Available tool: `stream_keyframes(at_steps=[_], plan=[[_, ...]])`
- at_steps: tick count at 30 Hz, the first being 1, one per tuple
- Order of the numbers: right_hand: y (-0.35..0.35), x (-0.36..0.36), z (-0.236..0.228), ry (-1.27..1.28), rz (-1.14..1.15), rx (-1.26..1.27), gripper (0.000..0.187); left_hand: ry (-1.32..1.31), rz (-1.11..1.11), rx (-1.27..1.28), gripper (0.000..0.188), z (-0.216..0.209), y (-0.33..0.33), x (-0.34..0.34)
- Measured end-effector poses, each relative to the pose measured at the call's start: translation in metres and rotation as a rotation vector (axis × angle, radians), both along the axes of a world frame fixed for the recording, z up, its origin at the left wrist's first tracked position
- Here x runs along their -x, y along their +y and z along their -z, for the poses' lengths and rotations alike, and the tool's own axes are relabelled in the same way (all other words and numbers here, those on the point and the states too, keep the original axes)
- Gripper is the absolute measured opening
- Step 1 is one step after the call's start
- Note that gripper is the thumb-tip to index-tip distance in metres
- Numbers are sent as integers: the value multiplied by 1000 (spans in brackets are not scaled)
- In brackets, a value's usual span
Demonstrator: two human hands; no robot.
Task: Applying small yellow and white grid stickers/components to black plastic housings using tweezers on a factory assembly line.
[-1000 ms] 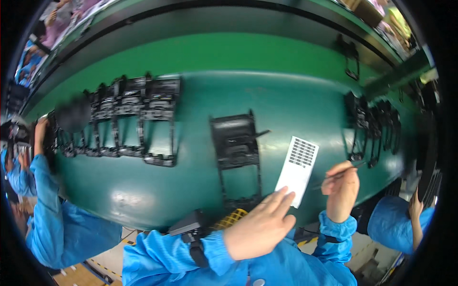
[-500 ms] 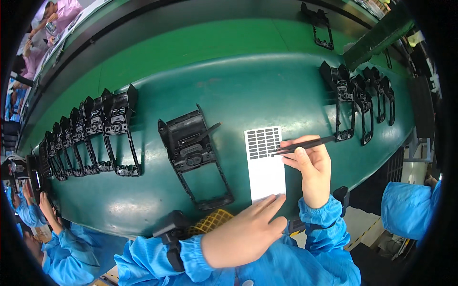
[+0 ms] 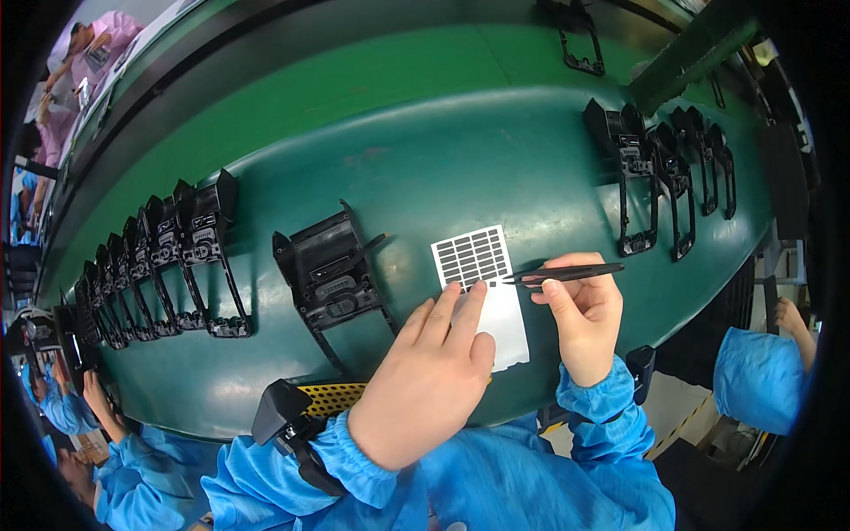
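A white sheet (image 3: pixel 506 329) with rows of small black rectangular stickers lies on the green mat. My left hand (image 3: pixel 423 380) rests on it, fingers stretched out, the tips near the lowest sticker row. My right hand (image 3: pixel 584 310) pinches dark tweezers (image 3: pixel 567 273), whose tips are at the sheet beside the lowest stickers. Whether a sticker is between the tips is too small to tell. Left of the sheet lies a black plastic frame (image 3: pixel 329 264) with a moulded upper part; my left hand hides some of its lower end.
A row of similar black frames (image 3: pixel 205 248) stands along the left, with more frames (image 3: pixel 633 159) on the right and one frame (image 3: pixel 580 40) at the far edge. A green post (image 3: pixel 695 57) rises at the upper right. Other people in blue and pink clothing are at both sides.
My left hand has slid up the sheet from its lower edge to the sticker rows. The sheet now sits slightly tilted. The tweezers stay at the lowest stickers.
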State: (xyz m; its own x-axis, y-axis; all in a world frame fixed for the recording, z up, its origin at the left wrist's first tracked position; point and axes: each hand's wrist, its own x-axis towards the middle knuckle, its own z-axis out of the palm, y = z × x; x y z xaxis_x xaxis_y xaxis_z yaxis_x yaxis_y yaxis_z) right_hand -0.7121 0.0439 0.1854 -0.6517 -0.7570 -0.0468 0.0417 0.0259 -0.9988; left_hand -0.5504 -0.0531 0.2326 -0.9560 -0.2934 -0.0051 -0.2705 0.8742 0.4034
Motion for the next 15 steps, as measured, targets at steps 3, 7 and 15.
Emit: stream_keyframes(at_steps=[3,7,15], plan=[[0,0,0,-5,-12,-10,18,-8,12,46,11,-1,1,3],[-1,0,-1,15,-22,-23,18,-29,33,148,12,2,2,5],[0,-1,3,112,-22,-42,15,-74,29,363,14,7,11,11]])
